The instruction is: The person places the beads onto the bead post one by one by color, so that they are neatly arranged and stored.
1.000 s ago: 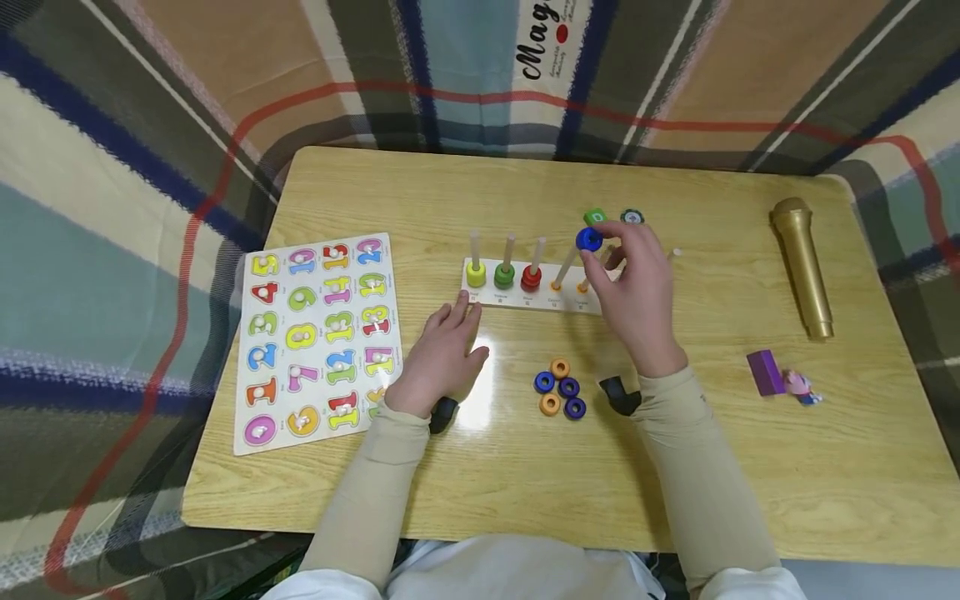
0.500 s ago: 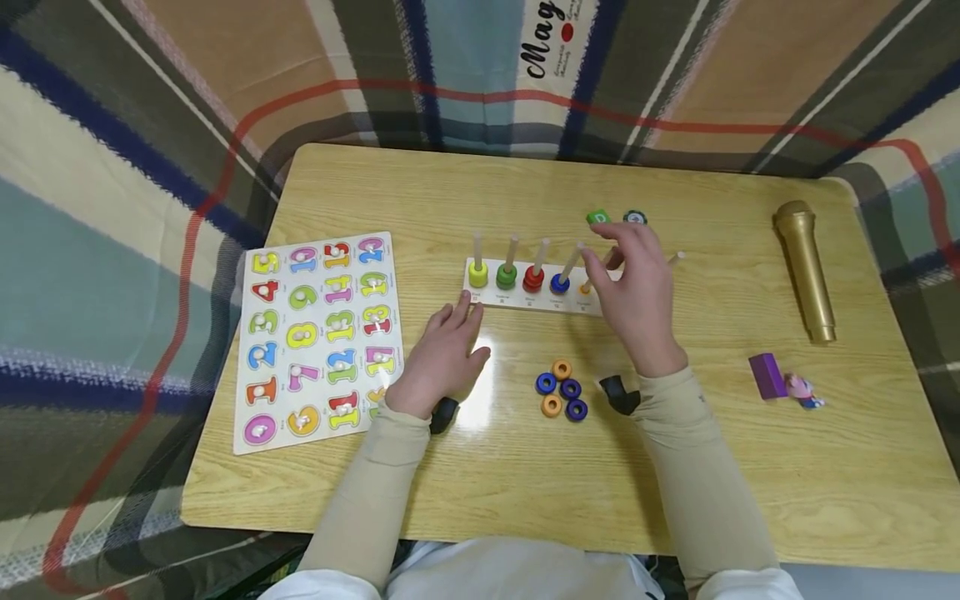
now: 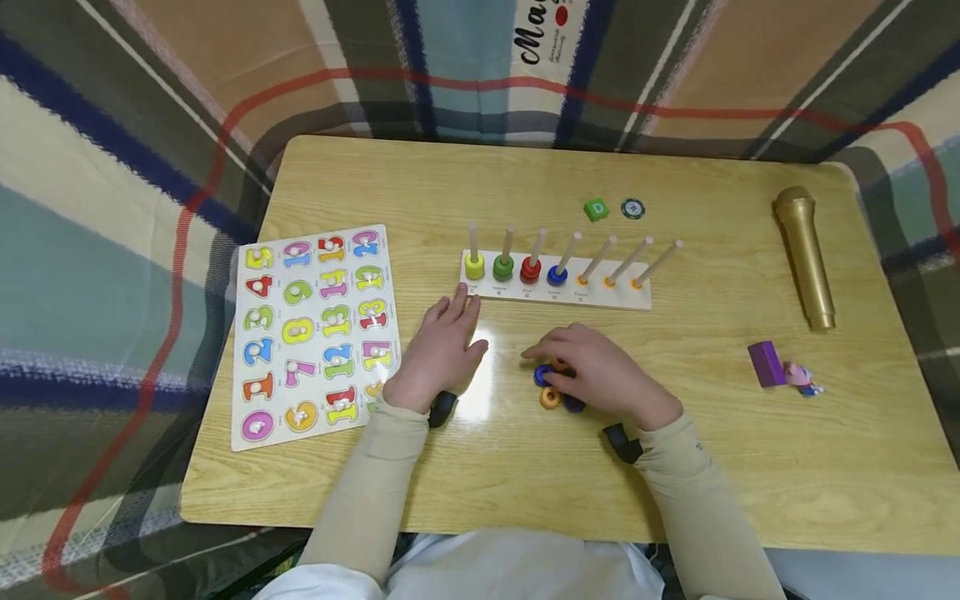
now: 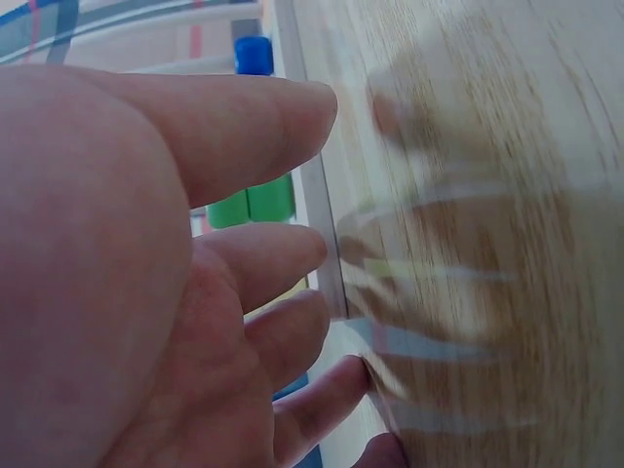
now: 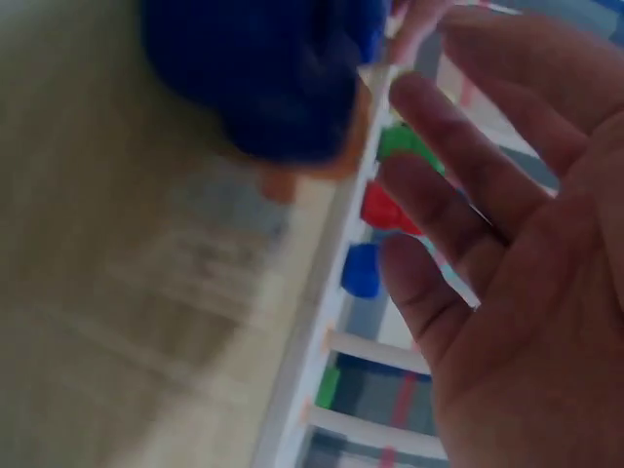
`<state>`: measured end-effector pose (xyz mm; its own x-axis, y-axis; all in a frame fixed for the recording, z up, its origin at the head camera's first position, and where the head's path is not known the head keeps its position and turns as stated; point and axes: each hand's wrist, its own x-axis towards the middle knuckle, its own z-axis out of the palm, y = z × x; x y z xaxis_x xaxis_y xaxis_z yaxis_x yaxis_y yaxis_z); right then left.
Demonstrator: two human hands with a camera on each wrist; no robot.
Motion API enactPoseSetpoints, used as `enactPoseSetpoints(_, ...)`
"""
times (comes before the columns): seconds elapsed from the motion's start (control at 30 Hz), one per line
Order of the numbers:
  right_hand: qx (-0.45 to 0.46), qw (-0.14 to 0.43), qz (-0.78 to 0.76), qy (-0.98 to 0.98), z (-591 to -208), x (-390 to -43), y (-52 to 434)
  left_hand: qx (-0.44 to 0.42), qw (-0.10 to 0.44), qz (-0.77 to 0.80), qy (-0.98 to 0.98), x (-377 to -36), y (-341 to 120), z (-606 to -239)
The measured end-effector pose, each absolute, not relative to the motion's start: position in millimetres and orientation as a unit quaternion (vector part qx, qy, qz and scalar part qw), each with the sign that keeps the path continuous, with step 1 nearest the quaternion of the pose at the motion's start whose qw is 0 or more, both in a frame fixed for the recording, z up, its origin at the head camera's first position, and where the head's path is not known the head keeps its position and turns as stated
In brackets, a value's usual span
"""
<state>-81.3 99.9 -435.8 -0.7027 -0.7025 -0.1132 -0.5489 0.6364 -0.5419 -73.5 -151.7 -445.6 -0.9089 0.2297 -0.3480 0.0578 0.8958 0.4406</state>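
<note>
A white peg board (image 3: 555, 287) stands mid-table with a yellow ring (image 3: 474, 267), green ring (image 3: 502, 267), red ring (image 3: 530, 270) and blue ring (image 3: 557, 274) on its four left pegs; the three right pegs are bare. My right hand (image 3: 558, 367) lies over a cluster of loose rings in front of the board, where a blue ring (image 3: 542, 377) and an orange ring (image 3: 550, 398) peek out. In the right wrist view its fingers (image 5: 458, 195) are spread beside a blurred blue ring (image 5: 263, 78). My left hand (image 3: 453, 321) rests flat on the table by the board's left end.
A number puzzle board (image 3: 311, 329) lies at the left. A gold microphone (image 3: 804, 258) lies at the right, with a purple block (image 3: 765, 365) and pink figurine (image 3: 799, 377) nearer me. A green cube (image 3: 596, 210) and round token (image 3: 632, 209) sit behind the pegs.
My right hand let a blue ring drop onto the fourth peg, then drew back toward me and came down on the loose rings. The left hand stayed put.
</note>
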Motion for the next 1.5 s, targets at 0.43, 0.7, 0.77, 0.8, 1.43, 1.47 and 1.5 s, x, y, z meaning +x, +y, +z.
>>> enactPoseSetpoints(0.43, -0.368, 0.150, -0.180, 0.900, -440, -74, 94, 0.076, 0.192, 0.218, 0.954, -73, -154, -448)
enactPoseSetpoints(0.7, -0.310, 0.057, -0.210, 0.925, -441, -78, 97, 0.071, 0.201, 0.218, 0.952, -72, -155, -447)
enactPoseSetpoints(0.77, -0.283, -0.001, -0.239, 0.929, -433, -85, 100, 0.072, 0.200, 0.220, 0.952, -72, -154, -447)
enactPoseSetpoints(0.8, -0.268, -0.033, -0.255, 0.929, -428, -90, 102, 0.072, 0.199, 0.220, 0.952, -72, -154, -447)
enactPoseSetpoints(1.43, -0.124, -0.199, -0.309, 0.922, -390, -141, 95, 0.078, 0.210, 0.214, 0.951, -74, -153, -446)
enactPoseSetpoints(1.47, -0.123, -0.200, -0.309, 0.922, -388, -140, 95, 0.077, 0.209, 0.215, 0.951, -74, -153, -446)
enactPoseSetpoints(1.5, -0.124, -0.202, -0.310, 0.921, -387, -139, 97, 0.076, 0.209, 0.216, 0.951, -74, -153, -445)
